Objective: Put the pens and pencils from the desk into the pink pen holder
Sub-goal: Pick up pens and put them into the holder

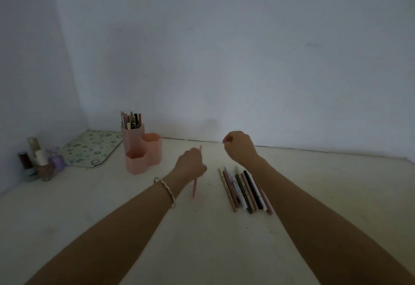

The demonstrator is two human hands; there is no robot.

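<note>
The pink pen holder (143, 150) stands at the back left of the desk, made of three hexagonal cups. Its tallest rear cup holds several pens (131, 119); the two lower cups look empty. My left hand (190, 165) hovers right of the holder, shut on a thin pink pencil (194, 189) held nearly upright, its ends showing above and below the fist. A row of several pens and pencils (244, 189) lies flat on the desk under my right forearm. My right hand (239, 146) is raised above them, fingers curled, nothing visible in it.
A patterned green and white mat (92, 147) lies in the back left corner by the wall. Several small bottles (40, 161) cluster at the far left. The white desk (202, 239) meets the wall just behind the holder.
</note>
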